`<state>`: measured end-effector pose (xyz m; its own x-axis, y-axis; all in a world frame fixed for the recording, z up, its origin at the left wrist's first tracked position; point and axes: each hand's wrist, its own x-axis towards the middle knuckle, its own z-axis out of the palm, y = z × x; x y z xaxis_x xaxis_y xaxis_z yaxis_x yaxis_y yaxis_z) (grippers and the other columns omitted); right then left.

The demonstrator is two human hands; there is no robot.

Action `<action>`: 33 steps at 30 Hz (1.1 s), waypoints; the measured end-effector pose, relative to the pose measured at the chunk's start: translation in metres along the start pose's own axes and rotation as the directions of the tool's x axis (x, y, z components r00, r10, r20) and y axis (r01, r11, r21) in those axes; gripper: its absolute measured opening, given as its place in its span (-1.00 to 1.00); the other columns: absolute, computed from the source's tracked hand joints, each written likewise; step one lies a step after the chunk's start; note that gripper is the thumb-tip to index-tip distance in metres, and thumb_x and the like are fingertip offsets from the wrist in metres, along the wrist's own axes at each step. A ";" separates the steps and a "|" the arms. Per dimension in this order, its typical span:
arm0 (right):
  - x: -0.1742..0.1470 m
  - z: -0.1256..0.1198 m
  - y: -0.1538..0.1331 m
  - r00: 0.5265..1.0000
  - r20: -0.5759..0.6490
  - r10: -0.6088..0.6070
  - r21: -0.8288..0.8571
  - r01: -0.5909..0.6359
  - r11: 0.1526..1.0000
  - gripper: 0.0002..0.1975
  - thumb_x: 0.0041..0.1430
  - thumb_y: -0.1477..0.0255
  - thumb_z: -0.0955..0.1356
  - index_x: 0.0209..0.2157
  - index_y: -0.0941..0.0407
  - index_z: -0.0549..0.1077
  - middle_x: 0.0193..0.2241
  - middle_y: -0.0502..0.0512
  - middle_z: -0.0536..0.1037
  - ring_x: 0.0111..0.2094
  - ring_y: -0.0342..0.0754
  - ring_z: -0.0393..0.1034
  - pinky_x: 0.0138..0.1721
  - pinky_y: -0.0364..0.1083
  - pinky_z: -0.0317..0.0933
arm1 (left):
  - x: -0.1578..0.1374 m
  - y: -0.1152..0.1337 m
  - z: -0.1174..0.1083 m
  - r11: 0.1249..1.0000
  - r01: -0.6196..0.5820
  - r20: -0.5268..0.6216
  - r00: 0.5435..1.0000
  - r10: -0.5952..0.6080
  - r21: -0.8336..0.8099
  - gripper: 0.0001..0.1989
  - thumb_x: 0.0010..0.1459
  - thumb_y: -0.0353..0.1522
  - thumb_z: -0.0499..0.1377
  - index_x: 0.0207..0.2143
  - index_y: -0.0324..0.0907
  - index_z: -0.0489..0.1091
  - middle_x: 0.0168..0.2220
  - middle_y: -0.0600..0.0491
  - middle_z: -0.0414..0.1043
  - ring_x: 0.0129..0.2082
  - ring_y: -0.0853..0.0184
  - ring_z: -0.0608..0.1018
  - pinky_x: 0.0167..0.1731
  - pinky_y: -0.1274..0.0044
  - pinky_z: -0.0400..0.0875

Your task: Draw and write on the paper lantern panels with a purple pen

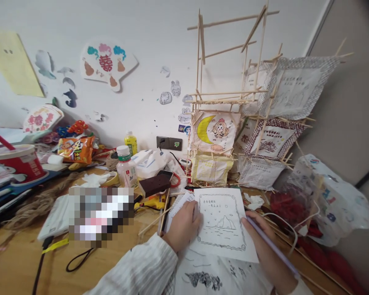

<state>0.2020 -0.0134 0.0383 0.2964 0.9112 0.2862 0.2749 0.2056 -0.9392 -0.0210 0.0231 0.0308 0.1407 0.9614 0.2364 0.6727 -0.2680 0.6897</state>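
A white sheet with a line drawing (223,223) of a mountain, water and a wavy border lies in front of me. My left hand (184,225) has bent fingers closed at the sheet's left edge. On the other side, my right hand (266,239) grips a long, slim lavender object (272,248), whose kind I cannot make out; a fingertip touches the sheet's right edge. Beneath the sheet and my hands is a larger paper with black ink strokes (204,280). Part of another patterned paper (180,209) shows behind my left hand.
A stick frame with paper panels (215,133) stands behind the sheet. Leftward are a blurred-out device (101,215), a white power bank-like block (57,217), a bottle (126,166), twine (43,200) and a red cup (18,162). Plastic bags (335,196) and a white cable (295,235) lie right.
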 end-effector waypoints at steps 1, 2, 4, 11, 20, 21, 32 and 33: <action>-0.001 -0.001 -0.003 1.000 -0.002 0.015 0.019 -0.015 1.000 -0.66 -0.07 0.16 0.37 -0.34 0.12 0.45 -0.34 0.13 0.55 -0.28 0.09 0.40 -0.31 -0.08 0.29 | 0.002 -0.002 0.003 0.997 0.024 -0.001 1.000 -0.024 -0.077 -0.60 0.09 -0.37 0.09 0.01 -0.24 0.23 -0.11 -0.10 0.35 -0.16 0.22 0.42 -0.13 0.45 0.26; -0.001 -0.001 -0.005 1.000 0.000 0.025 0.032 -0.025 0.999 -0.66 -0.09 0.16 0.38 -0.35 0.12 0.45 -0.36 0.13 0.55 -0.29 0.09 0.40 -0.31 -0.07 0.29 | 0.004 -0.004 0.007 0.987 0.049 0.004 0.999 -0.049 -0.155 -0.57 0.10 -0.37 0.09 0.04 -0.25 0.20 -0.15 -0.08 0.38 -0.21 0.24 0.44 -0.18 0.47 0.29; -0.002 -0.003 -0.007 1.000 0.004 0.030 0.054 -0.030 0.998 -0.68 -0.10 0.17 0.40 -0.36 0.11 0.46 -0.37 0.11 0.55 -0.29 0.09 0.40 -0.29 -0.06 0.29 | 0.008 -0.008 0.012 0.948 0.089 0.033 0.996 -0.083 -0.306 -0.56 0.09 -0.35 0.09 0.04 -0.28 0.19 -0.24 -0.05 0.42 -0.31 0.28 0.47 -0.31 0.52 0.34; 0.002 -0.005 -0.003 0.995 0.009 0.101 0.168 -0.101 0.981 -0.65 -0.10 0.20 0.41 -0.28 0.11 0.46 -0.30 0.13 0.55 -0.29 0.10 0.41 -0.34 -0.05 0.29 | 0.008 -0.007 0.009 0.786 0.134 0.160 0.986 -0.045 -0.603 -0.56 0.04 -0.07 0.16 -0.27 -0.30 0.42 -0.36 -0.08 0.50 -0.40 0.24 0.51 -0.47 0.53 0.36; 0.004 -0.002 -0.001 0.993 0.065 0.103 0.116 -0.110 0.987 -0.66 0.00 0.15 0.35 -0.30 0.12 0.47 -0.28 0.15 0.55 -0.19 0.12 0.40 -0.24 -0.04 0.29 | 0.008 -0.007 0.009 0.750 0.164 0.137 0.986 -0.098 -0.641 -0.57 -0.06 -0.02 0.20 -0.47 -0.25 0.40 -0.54 0.05 0.43 -0.51 0.29 0.43 -0.57 0.56 0.28; 0.005 -0.001 0.000 0.995 0.043 0.095 0.097 -0.098 0.990 -0.65 0.00 0.13 0.35 -0.32 0.12 0.47 -0.27 0.15 0.55 -0.19 0.12 0.40 -0.21 -0.04 0.29 | 0.009 -0.007 0.009 0.748 0.165 0.134 0.986 -0.102 -0.643 -0.57 -0.06 -0.02 0.20 -0.48 -0.25 0.39 -0.55 0.06 0.42 -0.52 0.31 0.41 -0.58 0.57 0.27; 0.005 -0.001 0.007 0.998 0.012 0.061 0.068 -0.062 0.996 -0.62 0.03 0.10 0.33 -0.30 0.14 0.45 -0.26 0.16 0.54 -0.20 0.08 0.39 -0.16 -0.05 0.25 | 0.013 -0.008 0.003 0.744 0.146 0.090 0.989 -0.116 -0.652 -0.59 -0.08 -0.03 0.20 -0.57 -0.21 0.29 -0.59 0.12 0.32 -0.58 0.38 0.32 -0.61 0.59 0.20; 0.005 -0.001 0.007 0.997 0.022 0.068 0.075 -0.069 0.995 -0.62 0.04 0.10 0.32 -0.31 0.14 0.45 -0.28 0.16 0.54 -0.22 0.08 0.39 -0.19 -0.06 0.25 | 0.013 -0.008 0.003 0.742 0.148 0.092 0.989 -0.115 -0.654 -0.59 -0.08 -0.03 0.20 -0.56 -0.21 0.30 -0.59 0.12 0.33 -0.59 0.38 0.32 -0.61 0.59 0.21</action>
<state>0.2063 -0.0080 0.0335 0.2939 0.9308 0.2175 0.1846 0.1681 -0.9683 -0.0225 0.0379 0.0259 0.1287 0.9875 0.0911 0.0455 -0.0976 0.9942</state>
